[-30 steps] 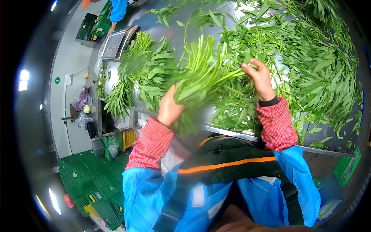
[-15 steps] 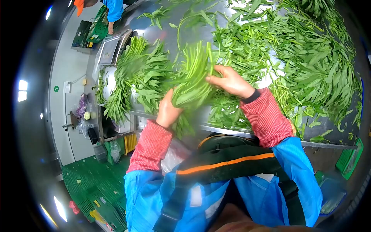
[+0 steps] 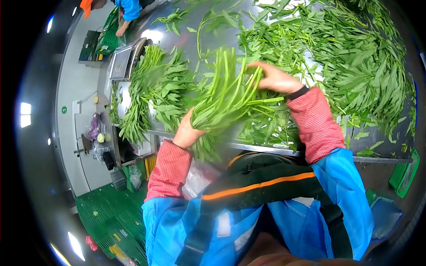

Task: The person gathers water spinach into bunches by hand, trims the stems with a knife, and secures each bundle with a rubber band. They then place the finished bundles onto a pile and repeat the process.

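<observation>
My left hand [image 3: 188, 131] is wrapped round the leafy lower part of a bunch of water spinach [image 3: 222, 97], whose cut stems point up and fan out to the right. At the right side of those stems is my right hand [image 3: 276, 79], its fingers loosely curved and apart from the thumb, close against the stem ends. Left of the bunch, gathered greens [image 3: 166, 91] lie on the metal table [image 3: 182, 42]. Under and behind my right hand spreads a big heap of loose greens [image 3: 355, 66].
A scale [image 3: 123, 62] stands at the table's left end. Past it, another person's hand [image 3: 121, 31] is beside a green crate [image 3: 108, 37]. Green slatted pallets [image 3: 102, 204] cover the floor at left. A clear bag [image 3: 197, 179] hangs below the table's front edge.
My right hand has moved right and slightly up, its fingers loosening. The stems have spread out wider to the right. My left hand keeps its hold and has shifted slightly down and left.
</observation>
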### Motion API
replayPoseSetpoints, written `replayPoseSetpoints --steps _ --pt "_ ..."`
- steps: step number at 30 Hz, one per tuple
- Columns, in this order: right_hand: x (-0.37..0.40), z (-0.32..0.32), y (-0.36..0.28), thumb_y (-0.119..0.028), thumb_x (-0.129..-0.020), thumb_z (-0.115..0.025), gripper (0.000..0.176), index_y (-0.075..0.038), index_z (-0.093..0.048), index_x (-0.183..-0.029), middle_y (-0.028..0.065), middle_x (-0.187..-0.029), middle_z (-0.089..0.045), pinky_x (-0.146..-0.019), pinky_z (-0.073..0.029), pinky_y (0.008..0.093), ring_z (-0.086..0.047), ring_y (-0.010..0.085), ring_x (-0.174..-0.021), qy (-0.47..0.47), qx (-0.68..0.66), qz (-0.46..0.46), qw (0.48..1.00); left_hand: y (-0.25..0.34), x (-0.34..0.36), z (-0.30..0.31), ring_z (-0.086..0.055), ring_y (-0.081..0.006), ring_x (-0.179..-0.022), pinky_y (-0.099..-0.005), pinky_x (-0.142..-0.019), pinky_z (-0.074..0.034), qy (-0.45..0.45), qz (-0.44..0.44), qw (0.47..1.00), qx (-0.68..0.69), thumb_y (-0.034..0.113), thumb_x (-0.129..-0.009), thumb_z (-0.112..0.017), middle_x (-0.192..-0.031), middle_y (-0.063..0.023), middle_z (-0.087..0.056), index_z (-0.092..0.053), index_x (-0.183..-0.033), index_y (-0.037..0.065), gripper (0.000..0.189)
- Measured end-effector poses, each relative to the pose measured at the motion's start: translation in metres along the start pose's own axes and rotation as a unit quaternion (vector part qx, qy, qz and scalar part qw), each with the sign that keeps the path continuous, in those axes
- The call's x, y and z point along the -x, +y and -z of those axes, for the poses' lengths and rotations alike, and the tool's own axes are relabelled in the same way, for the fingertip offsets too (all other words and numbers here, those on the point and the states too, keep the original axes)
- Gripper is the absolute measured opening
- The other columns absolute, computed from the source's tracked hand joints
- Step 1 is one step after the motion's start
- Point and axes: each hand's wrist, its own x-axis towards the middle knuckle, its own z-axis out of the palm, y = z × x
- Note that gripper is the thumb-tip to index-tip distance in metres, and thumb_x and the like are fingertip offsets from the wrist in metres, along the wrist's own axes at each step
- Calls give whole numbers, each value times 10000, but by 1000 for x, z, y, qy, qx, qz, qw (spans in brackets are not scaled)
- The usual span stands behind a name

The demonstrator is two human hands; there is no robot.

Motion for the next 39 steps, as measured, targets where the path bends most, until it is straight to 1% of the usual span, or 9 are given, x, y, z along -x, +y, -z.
replayPoseSetpoints --steps 3,6,12,14,15,19,26,32,39 --pt "-1 -18 -11 -159 -810 -682 392 -10 -579 -1158 73 -878 -645 -695 -502 262 -606 125 -763 -74 -60 -80 992 -2 -5 -4 -548 -261 -1140 -323 -981 -416 -26 42 995 86 -19 -675 -660 -1229 -139 -574 -506 -1270 17 615" --pt "17 15 -4 -195 -844 -667 217 -67 -616 -1011 -46 -680 -561 -450 -375 170 -449 31 -492 121 -288 -46 949 -14 6 0 -543 -204 -1123 -305 -974 -410 -44 108 967 226 -41 -683 -624 -1220 -105 -582 -498 -1265 -5 596" --pt "59 78 -6 -307 -895 -619 267 -107 -614 -1072 25 -706 -563 -433 -399 193 -492 66 -510 43 -511 106 852 -31 21 -2 -597 -167 -924 -314 -832 -488 -14 190 924 333 -56 -739 -614 -1044 -68 -634 -551 -1167 -16 434" --pt "48 49 13 -325 -868 -630 335 -90 -612 -1106 56 -786 -620 -539 -478 249 -564 119 -583 101 33 12 994 -30 20 0 -598 -166 -911 -314 -822 -490 -13 178 925 335 -46 -734 -629 -1028 -66 -637 -567 -1144 -21 415" --pt "45 34 38 -329 -854 -640 348 -75 -620 -1091 57 -811 -635 -588 -498 267 -588 140 -623 111 370 93 918 -30 18 1 -598 -165 -905 -314 -816 -491 -14 171 926 335 -41 -732 -636 -1019 -65 -639 -574 -1133 -23 406" --pt "30 29 -16 -276 -847 -645 288 -31 -656 -996 58 -901 -674 -721 -503 289 -625 153 -804 117 -39 -140 982 -32 16 3 -597 -157 -890 -309 -807 -488 -25 151 946 285 -10 -733 -656 -1011 -72 -648 -583 -1134 -14 407" --pt "-7 -21 0 -235 -885 -623 271 -20 -631 -1050 34 -864 -634 -719 -479 255 -587 119 -790 -26 -58 -54 997 -18 11 -10 -570 -149 -961 -299 -855 -465 -70 81 976 190 26 -739 -676 -1074 -69 -629 -568 -1173 -7 449" --pt "9 20 -1 -220 -934 -499 186 -112 -453 -789 -3 -701 -390 -585 -325 265 -366 126 -632 164 -551 53 816 -35 30 -8 -567 -154 -972 -292 -838 -467 -71 126 948 284 21 -767 -640 -1117 -61 -599 -517 -1219 -5 469" --pt "31 10 22 -280 -952 -514 232 -53 -560 -956 9 -777 -574 -592 -443 215 -536 78 -664 68 -219 -120 966 -49 44 -5 -580 -164 -817 -303 -700 -492 16 246 832 498 66 -770 -604 -983 -65 -594 -530 -1174 22 412"
